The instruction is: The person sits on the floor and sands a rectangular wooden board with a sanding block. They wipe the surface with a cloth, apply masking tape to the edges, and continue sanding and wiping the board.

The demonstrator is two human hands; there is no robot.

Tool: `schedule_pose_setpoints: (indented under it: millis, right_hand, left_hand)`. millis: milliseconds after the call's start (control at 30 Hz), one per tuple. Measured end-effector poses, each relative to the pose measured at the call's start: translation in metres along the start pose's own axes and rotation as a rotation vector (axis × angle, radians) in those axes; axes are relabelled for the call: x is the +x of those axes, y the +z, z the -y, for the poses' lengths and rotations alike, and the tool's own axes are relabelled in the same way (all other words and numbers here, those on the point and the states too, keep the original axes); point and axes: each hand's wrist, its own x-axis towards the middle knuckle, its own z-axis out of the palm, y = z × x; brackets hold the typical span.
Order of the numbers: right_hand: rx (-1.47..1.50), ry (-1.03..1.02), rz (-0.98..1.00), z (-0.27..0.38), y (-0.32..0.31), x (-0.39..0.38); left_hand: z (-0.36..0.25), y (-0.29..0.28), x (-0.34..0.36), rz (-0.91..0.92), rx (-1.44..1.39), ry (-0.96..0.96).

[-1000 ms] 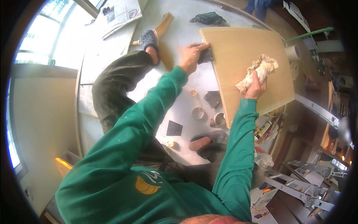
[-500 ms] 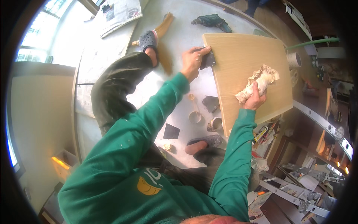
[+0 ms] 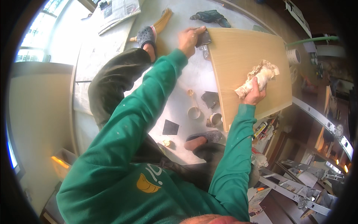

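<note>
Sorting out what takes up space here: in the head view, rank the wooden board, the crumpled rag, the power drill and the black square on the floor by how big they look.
1. Wooden board, by far the largest.
2. Crumpled rag and power drill: they look much alike, and the right hand covers part of the rag, so I won't rank them.
3. Black square, smallest.

You have in front of you a wooden board [image 3: 246, 59], light tan with a fine straight grain, flat and rectangular. It lies on the pale floor, turned at an angle, so its long edges run from upper left to lower right in the head view. Its surface looks smooth and bare. On the right part of the board rests a crumpled rag [image 3: 259, 76], cream-white with brownish stains, bunched in folds and longer than wide. At the board's upper left corner sits a small dark block [image 3: 203, 37], touching the board's edge.
</note>
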Motion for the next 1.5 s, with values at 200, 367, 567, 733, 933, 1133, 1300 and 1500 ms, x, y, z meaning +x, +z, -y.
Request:
schedule_pose_setpoints:
  millis: [200, 367, 567, 733, 933, 1133, 1300, 1500]
  right_hand:
    - [-0.014, -0.007, 0.023, 0.005, -0.003, 0.0]
    - [0.045, -0.035, 0.027, -0.003, 0.0, 0.006]
    - [-0.009, -0.056, 0.025, 0.0, -0.001, 0.006]
    - [0.055, -0.049, 0.008, -0.01, -0.005, 0.007]
    - [0.053, -0.048, 0.003, -0.009, -0.005, 0.01]
    - [-0.028, -0.109, -0.011, -0.012, -0.004, 0.011]
    - [-0.006, -0.071, -0.001, -0.014, -0.007, 0.012]
    - [0.03, -0.001, 0.056, 0.008, 0.004, 0.0]
  left_hand:
    - [0.034, -0.002, -0.063, 0.022, 0.203, -0.082]
    - [0.003, 0.0, -0.017, 0.039, 0.204, 0.104]
    - [0.062, -0.006, -0.145, 0.088, 0.262, -0.153]
    - [0.103, -0.029, -0.226, 0.329, 0.415, -0.202]
    - [0.045, -0.051, -0.158, 0.243, 0.114, -0.16]
    - [0.051, -0.019, -0.16, 0.185, 0.404, -0.195]
    - [0.071, -0.013, -0.184, 0.192, 0.447, -0.154]
    - [0.101, -0.02, -0.235, 0.236, 0.454, -0.162]
